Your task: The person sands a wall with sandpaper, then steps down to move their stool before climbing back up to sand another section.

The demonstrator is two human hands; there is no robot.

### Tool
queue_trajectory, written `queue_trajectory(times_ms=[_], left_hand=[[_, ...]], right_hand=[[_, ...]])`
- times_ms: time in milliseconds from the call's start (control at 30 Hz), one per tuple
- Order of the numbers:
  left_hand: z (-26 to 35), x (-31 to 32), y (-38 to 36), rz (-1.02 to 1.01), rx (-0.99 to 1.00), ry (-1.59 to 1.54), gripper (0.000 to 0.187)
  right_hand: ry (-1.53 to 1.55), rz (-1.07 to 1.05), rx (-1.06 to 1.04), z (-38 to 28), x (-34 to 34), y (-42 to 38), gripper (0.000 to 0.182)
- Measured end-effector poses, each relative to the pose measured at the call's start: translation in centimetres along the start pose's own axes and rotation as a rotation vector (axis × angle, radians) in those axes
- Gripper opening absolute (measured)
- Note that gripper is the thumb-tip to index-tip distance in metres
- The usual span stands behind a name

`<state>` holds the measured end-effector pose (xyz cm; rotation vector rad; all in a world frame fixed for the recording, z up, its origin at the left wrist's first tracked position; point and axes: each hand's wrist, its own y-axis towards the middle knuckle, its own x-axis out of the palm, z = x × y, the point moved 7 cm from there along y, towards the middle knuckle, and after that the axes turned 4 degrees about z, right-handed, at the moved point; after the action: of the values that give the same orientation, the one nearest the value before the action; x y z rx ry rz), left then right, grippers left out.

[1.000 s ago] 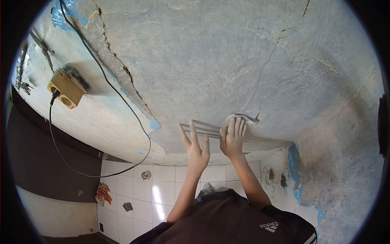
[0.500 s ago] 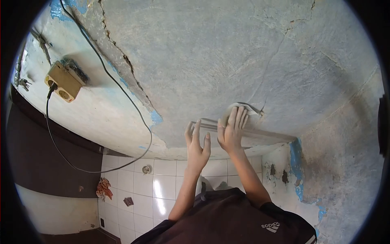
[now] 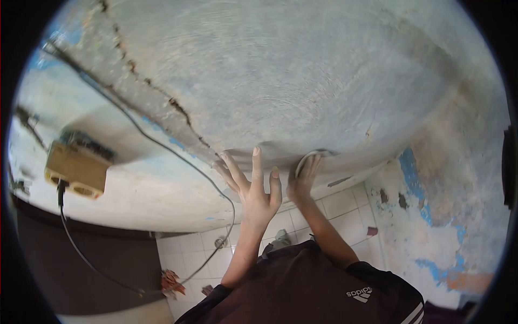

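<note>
My right hand (image 3: 304,181) presses a pale, curled piece of sandpaper (image 3: 300,163) with a dark edge flat against the grey wall (image 3: 280,70). Its fingers lie over the sheet and are slightly blurred. To its left, my left hand (image 3: 253,189) holds nothing; the fingers are spread, with the tips right at the lower part of the wall. Pale dust coats the fingers of both hands. A long, ragged crack (image 3: 181,108) runs down the wall toward my left fingertips.
A yellowish socket box (image 3: 78,167) with a plugged-in black cable (image 3: 145,132) hangs on the left; the cable loops down near my left forearm. Below are white floor tiles (image 3: 342,202), a crumpled reddish-brown scrap (image 3: 171,283) and a small dark red piece (image 3: 372,231). Blue paint (image 3: 413,173) peels at right.
The view has tilted and shifted along the wall. My right hand has slid slightly down and left with the sandpaper. My left hand's fingers have spread wider.
</note>
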<state>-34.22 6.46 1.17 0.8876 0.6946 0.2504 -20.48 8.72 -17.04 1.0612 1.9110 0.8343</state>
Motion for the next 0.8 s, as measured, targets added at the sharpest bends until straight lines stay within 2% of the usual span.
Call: queue_trajectory(times_ms=[33,100,133,200,233,300,433,500,633,700,800], left_hand=[[-0.5,0.5,-0.3,-0.026,0.024,-0.024,0.058],[-1.2,2.1,-1.5,-0.186,0.112,0.167,0.060],[-1.9,3.0,-2.3,-0.235,0.116,0.191,0.062],[-2.6,4.4,-3.5,-0.281,0.190,0.232,0.063],[-3.0,4.8,-4.0,-0.294,0.211,0.289,0.065],[-3.4,5.7,-4.8,-0.341,0.258,0.243,0.065],[-3.6,6.7,-4.9,-0.339,0.314,0.353,0.072],[-4.0,7.1,-4.9,-0.333,0.275,0.316,0.067],[-4.2,7.7,-5.0,-0.367,0.241,0.295,0.069],[-4.0,7.6,-4.9,-0.339,0.263,0.316,0.070],[-4.3,7.8,-4.9,-0.395,0.211,0.335,0.071]], right_hand=[[-0.028,0.021,0.024,-0.7,0.1,-2.9,0.074],[0.171,-0.114,0.266,-0.9,2.0,-6.9,0.076],[0.151,-0.074,0.301,-1.1,2.0,-6.7,0.076],[0.196,-0.098,0.504,-1.2,2.5,-7.1,0.071],[0.176,-0.060,0.550,-1.3,1.9,-6.2,0.071],[0.383,0.271,0.684,0.8,-0.5,-2.3,0.065],[0.355,0.466,0.715,2.8,-2.2,0.6,0.063],[0.230,0.392,0.734,2.5,-1.3,0.1,0.065],[0.193,0.336,0.681,-0.3,0.9,-3.2,0.064],[0.320,0.260,0.874,0.5,1.4,-4.7,0.063],[0.354,0.382,0.880,4.6,-1.9,-2.2,0.062]])
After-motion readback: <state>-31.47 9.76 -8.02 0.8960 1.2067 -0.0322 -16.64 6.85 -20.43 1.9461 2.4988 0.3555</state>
